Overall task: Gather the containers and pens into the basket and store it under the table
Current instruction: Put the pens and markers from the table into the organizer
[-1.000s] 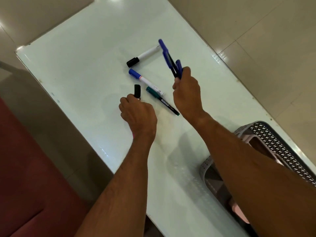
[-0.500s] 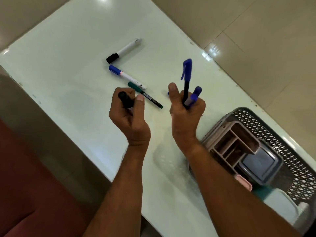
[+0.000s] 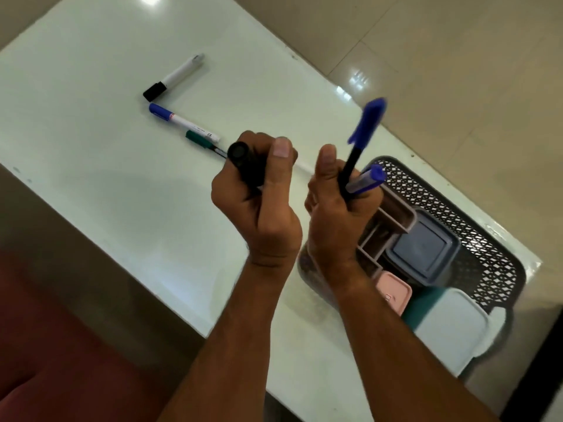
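Table (image 3: 91, 193) first: the view has swung right since a second ago, so the grey lattice basket (image 3: 475, 226) at the table's right end now shows nearly whole; before I only had a corner of it.

Basket already holds the containers: pink divided organiser (image 3: 396, 220), grey-blue lidded box (image 3: 426, 248), small pink box (image 3: 393, 290), and a teal box with a pale lid (image 3: 447, 324) at the near end.

Both hands have lifted off the table and pulled back toward the basket. Right hand (image 3: 338, 220) is fisted around two blue-capped pens (image 3: 362, 153), caps up, directly over the organiser; a second ago it was out by the loose pens. Left hand (image 3: 259, 208) has gone from reaching down on the surface to wrapped around a black-capped marker (image 3: 243, 162), thumb on top.

Still lying out on the table, untouched: black-capped white marker (image 3: 173, 77), blue-capped white marker (image 3: 182, 121), green pen (image 3: 204, 141), its far end hidden behind the left hand.

My read: three pens are about to be dropped in and three remain. Basket not yet stowed under the table.
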